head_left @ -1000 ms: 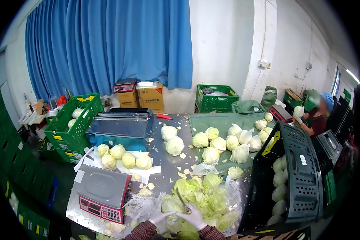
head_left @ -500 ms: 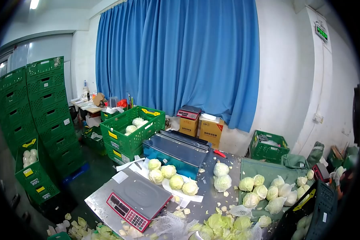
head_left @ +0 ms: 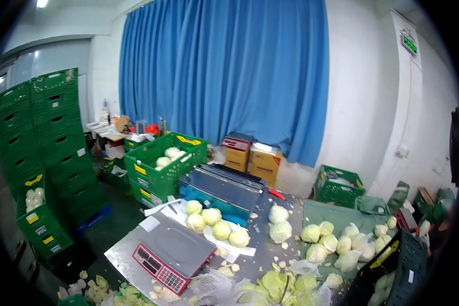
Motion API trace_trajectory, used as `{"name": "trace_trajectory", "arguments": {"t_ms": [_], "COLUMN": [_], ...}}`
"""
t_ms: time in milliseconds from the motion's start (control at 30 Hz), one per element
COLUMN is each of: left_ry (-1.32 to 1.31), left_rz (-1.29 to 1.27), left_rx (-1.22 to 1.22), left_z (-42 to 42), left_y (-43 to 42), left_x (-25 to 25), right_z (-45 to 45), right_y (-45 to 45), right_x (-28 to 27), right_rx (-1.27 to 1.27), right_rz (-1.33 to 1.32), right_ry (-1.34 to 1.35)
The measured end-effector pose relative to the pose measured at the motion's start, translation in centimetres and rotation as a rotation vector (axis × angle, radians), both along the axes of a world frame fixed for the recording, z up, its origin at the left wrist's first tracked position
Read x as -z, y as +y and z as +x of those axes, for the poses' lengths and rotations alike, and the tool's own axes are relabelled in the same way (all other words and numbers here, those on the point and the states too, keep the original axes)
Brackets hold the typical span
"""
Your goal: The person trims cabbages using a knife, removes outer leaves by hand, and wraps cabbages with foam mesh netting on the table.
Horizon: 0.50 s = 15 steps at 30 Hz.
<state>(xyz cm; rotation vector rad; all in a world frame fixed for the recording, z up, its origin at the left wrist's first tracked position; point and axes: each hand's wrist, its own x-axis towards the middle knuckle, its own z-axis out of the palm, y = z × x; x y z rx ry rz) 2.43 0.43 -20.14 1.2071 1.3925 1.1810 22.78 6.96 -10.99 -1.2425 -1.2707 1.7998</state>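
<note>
Neither my left hand nor my right hand shows in the head view. On the metal table (head_left: 125, 248) stands a digital scale (head_left: 181, 245) with a red keypad front and a bare grey platform. Behind it, several trimmed cabbages (head_left: 211, 217) sit in a cluster, some on white paper (head_left: 247, 251). Two more cabbages (head_left: 280, 232) stand one behind the other to their right. Loose cabbage leaves (head_left: 275, 285) and white netting (head_left: 214, 285) lie at the near edge. On a green cloth (head_left: 336, 214) at the right are several cabbages (head_left: 316, 253), some in white net sleeves (head_left: 348, 260).
A blue-sided wrapping machine (head_left: 219, 191) and a green crate with cabbages (head_left: 153, 171) stand at the back left. Tall crate stacks (head_left: 61, 137) rise at far left. A dark crate (head_left: 410, 265) borders the right. A red-handled tool (head_left: 277, 194) lies near the cardboard boxes (head_left: 263, 168).
The whole scene has shifted slightly left and up in the view as the camera turned a little. The cabbages, scale and crates keep their places.
</note>
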Motion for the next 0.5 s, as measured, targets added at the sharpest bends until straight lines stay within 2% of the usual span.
{"name": "trace_trajectory", "arguments": {"t_ms": [33,167,267,333,367,400,467,500], "left_ry": [-0.003,0.013,0.05,0.075,0.09,0.102,0.141,0.12], "left_rz": [-0.002,0.005,0.046,0.08,0.096,0.11,0.103,0.0], "left_rx": [0.007,0.023,0.014,0.011,0.016,0.032,0.11,0.278], "left_z": [-0.4,-1.6,-1.5,-1.0,-0.8,-0.6,-0.5,-0.9], "left_y": [0.1,0.4,0.6,0.7,0.7,0.9,0.8,1.2], "left_x": [-0.1,0.3,0.4,0.4,0.3,0.2,-0.4,0.4], "right_z": [0.0,-0.3,-0.7,-0.7,-1.9,-2.4,-3.3,-3.8], "right_y": [0.0,0.1,0.5,0.4,-0.4,-1.1,-2.0,-2.0], "right_x": [-1.3,0.4,2.4,3.4,2.3,0.6,-3.1,-3.5], "right_rx": [-0.033,0.059,0.001,-0.012,0.129,0.141,0.001,0.025], "right_rz": [-0.217,-0.323,-0.399,-0.58,-0.698,-0.706,-0.719,-0.788], "right_ry": [0.084,0.176,0.238,0.412,0.464,0.466,0.559,0.566]}}
